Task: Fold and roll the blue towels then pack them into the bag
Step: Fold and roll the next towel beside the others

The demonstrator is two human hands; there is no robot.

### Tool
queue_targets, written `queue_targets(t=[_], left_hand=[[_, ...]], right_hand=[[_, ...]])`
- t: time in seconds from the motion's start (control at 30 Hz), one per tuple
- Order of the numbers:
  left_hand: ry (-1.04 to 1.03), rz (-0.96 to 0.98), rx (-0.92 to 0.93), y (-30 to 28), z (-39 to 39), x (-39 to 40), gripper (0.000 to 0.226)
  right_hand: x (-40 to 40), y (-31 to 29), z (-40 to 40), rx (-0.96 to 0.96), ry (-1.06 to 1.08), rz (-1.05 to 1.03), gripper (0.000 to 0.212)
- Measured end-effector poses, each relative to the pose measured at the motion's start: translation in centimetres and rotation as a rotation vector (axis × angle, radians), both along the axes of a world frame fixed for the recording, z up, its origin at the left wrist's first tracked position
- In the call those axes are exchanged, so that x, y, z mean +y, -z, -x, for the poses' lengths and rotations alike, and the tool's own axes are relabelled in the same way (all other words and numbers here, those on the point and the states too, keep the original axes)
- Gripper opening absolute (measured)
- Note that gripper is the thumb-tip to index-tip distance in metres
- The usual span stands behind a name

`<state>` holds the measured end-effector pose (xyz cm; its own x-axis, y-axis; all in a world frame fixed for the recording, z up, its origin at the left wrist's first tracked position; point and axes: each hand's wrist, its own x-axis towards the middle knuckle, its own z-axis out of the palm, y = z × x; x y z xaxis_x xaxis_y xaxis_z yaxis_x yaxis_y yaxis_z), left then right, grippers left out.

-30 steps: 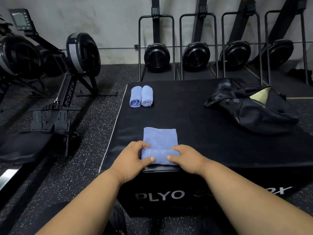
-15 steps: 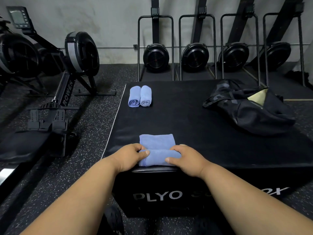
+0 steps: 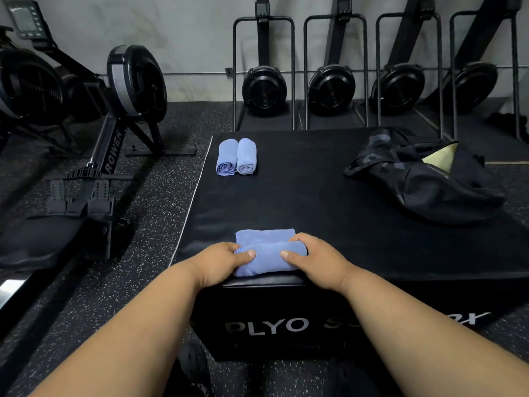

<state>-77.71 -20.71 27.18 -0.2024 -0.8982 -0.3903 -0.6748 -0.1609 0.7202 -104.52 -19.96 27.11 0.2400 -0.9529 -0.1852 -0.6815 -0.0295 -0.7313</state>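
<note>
A blue towel (image 3: 267, 255) lies at the near edge of the black plyo box (image 3: 315, 202), mostly rolled, with a short flat strip still showing beyond the roll. My left hand (image 3: 220, 260) grips the roll's left end and my right hand (image 3: 316, 257) grips its right end, thumbs on top. Two finished blue towel rolls (image 3: 237, 156) lie side by side at the box's far left corner. The black bag (image 3: 423, 179) lies slumped at the far right of the box, its mouth showing a yellow-green lining.
A rowing machine (image 3: 114, 133) stands on the speckled rubber floor to the left of the box. Several upright rowers (image 3: 329, 87) lean in racks along the back wall. The box's front face reads PLYO.
Both hands have rolled the towel away from me. The roll has grown thicker and the flat part beyond it has shrunk to a short strip.
</note>
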Motion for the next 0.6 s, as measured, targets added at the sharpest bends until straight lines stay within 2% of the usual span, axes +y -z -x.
queue_targets(t=[0.13,0.27,0.33,0.43,0.53,0.6], left_hand=[[-0.058,0.008,-0.062,-0.1,0.4,-0.3,0.039],[-0.176,0.148,-0.227,-0.2,0.4,-0.8,0.057],[-0.223,0.211,-0.132,-0.1,0.0,-0.9,0.051],[-0.124,0.279,0.042,0.5,-0.3,-0.8,0.046],[-0.088,0.269,0.079,0.9,-0.1,-1.1,0.023],[-0.113,0.28,0.045,0.7,0.3,-1.6,0.017]], right_hand=[[-1.6,-0.6,-0.9,0.118,-0.028,-0.019,0.048],[-3.0,-1.5,-1.4,0.221,-0.005,-0.114,0.063],[-3.1,-1.6,-1.5,0.177,0.013,-0.163,0.058],[-3.3,-1.0,-1.4,0.177,0.071,-0.149,0.053],[-3.2,-0.7,-1.4,0.168,0.189,-0.108,0.056],[-3.0,-0.6,-1.5,0.153,0.22,-0.062,0.053]])
